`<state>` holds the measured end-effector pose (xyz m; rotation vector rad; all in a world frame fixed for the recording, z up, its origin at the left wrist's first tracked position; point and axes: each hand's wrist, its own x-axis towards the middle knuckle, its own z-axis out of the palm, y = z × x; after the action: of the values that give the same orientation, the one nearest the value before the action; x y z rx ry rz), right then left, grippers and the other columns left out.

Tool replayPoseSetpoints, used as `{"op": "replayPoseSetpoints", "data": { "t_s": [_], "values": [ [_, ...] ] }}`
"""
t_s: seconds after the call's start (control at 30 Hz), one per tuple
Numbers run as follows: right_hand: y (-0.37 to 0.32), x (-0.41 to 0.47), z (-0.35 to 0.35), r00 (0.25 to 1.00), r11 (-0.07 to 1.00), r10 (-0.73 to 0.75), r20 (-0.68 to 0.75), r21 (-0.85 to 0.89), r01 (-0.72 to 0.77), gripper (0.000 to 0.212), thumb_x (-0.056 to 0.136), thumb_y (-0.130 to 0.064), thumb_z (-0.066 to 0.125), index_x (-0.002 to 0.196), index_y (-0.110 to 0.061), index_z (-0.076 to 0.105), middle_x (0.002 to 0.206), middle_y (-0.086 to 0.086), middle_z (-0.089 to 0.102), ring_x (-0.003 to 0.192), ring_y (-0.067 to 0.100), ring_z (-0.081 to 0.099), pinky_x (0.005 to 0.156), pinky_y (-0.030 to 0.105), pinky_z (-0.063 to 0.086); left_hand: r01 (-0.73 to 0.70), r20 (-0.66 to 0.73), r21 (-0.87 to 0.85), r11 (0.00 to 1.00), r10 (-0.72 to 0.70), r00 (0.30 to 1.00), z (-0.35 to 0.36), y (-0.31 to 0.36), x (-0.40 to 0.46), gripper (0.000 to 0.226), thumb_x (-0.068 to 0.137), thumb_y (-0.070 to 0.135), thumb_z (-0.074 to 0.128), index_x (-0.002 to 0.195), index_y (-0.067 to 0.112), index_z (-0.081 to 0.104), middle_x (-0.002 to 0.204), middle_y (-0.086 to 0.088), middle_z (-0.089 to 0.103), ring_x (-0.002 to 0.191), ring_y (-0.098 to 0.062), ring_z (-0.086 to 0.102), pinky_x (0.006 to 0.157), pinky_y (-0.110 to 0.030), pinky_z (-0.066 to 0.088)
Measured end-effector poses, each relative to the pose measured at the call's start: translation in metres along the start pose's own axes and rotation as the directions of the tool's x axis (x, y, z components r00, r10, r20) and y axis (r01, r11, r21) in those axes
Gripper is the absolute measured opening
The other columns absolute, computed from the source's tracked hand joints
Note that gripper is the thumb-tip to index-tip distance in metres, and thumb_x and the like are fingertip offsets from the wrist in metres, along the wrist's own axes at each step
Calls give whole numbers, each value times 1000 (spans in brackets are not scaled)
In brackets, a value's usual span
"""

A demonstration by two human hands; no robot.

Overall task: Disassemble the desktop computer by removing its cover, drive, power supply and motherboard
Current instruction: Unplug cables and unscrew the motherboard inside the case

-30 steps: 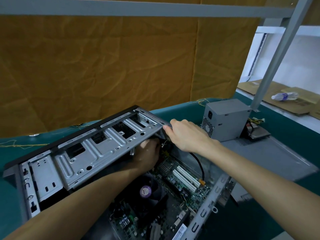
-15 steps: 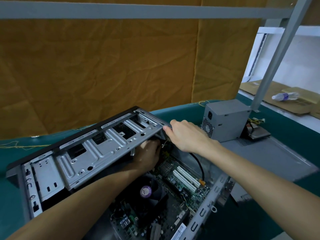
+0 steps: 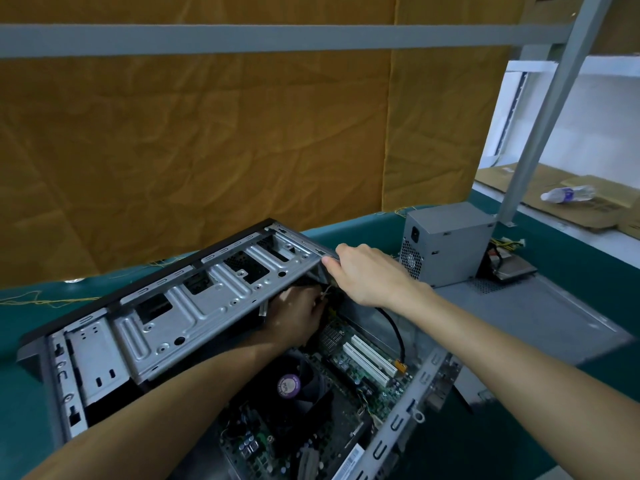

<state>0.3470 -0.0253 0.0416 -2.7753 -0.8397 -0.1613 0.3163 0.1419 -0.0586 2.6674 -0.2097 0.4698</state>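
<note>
The open desktop computer case (image 3: 242,393) lies on the green table (image 3: 588,427), filling the view from 6 to 9 o'clock, with its hinged metal drive cage (image 3: 180,317) tilted up at about 9 o'clock of centre. The right hand (image 3: 367,275) sits just right of centre, its fingers curled over the far corner of the drive cage and grasping its edge. The left hand (image 3: 298,315) reaches under that raised cage, just below the right hand; its fingertips are hidden in the shadow there, so I cannot tell whether they grasp anything. The motherboard (image 3: 346,368) is seated in the case floor toward 6 o'clock, beside a fan with a purple label (image 3: 288,385) and a black cable (image 3: 394,327) arching over the white slots. The grey power supply (image 3: 446,244) stands outside the case at 2 o'clock, on a flat grey cover panel (image 3: 526,317) resting on the table.
</note>
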Motion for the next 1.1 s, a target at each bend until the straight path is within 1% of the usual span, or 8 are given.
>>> {"op": "replayPoseSetpoints", "data": {
  "t_s": [0.17,0.3,0.4,0.47,0.57,0.77,0.97,1.1],
  "values": [
    [0,-1,-3,1000,999,12,2,46,-12,45,107,-49,31,77,-18,42,71,2,55,58,17,50,47,32,25,264,220,-156,952,-227,949,-19,0,9,23,104,23,54,112,6,68,112,-12,69,98,-27,64,81,-32,49],
    [-6,-7,-9,993,998,-24,-117,62,31,30,105,-45,43,106,-16,52,87,-3,61,71,19,59,57,36,42,254,394,-84,964,-202,897,-44,12,-10,26,103,23,54,98,2,68,90,-7,64,78,-22,58,64,-28,39],
    [-10,-17,-15,936,946,-207,-286,186,266,14,99,-32,56,106,-20,58,100,-7,58,91,13,55,80,37,49,172,345,-101,980,-128,930,-70,35,-24,20,101,25,56,91,10,65,88,-3,67,77,-20,60,67,-32,44],
    [-14,-28,-17,931,886,-296,-212,303,351,10,95,-35,60,97,-26,63,94,-12,64,89,8,58,82,35,51,132,290,-159,978,-82,954,-90,51,-31,20,99,21,57,82,13,63,76,1,67,65,-13,61,59,-27,44],
    [-21,-42,-20,958,788,-287,-24,562,250,19,95,-47,60,104,-31,64,91,-8,71,85,7,67,80,36,56,135,198,-273,952,-82,977,-124,70,-42,27,98,15,56,72,22,62,59,5,64,49,-7,60,51,-23,44],
    [-45,-37,-51,952,570,-298,-67,788,233,20,106,-16,53,109,-6,70,62,-4,56,53,9,51,53,26,46,194,165,-550,812,-121,979,-159,80,-50,22,105,24,54,96,5,57,61,1,64,48,-19,63,43,-29,51],
    [-36,-15,-74,996,356,-77,-42,932,67,24,106,-6,48,106,-5,72,68,2,53,60,11,54,63,26,55,255,361,-388,886,-109,926,-165,46,-78,17,99,20,65,105,5,60,91,-10,78,89,-30,74,89,-50,57],
    [-21,-8,-54,999,368,48,-20,930,1,26,104,-1,47,105,-4,73,67,4,54,59,13,55,62,30,56,242,437,-129,962,-164,885,-158,39,-87,22,104,18,52,124,11,57,117,-9,70,107,-28,67,96,-48,52]
  ]
}}
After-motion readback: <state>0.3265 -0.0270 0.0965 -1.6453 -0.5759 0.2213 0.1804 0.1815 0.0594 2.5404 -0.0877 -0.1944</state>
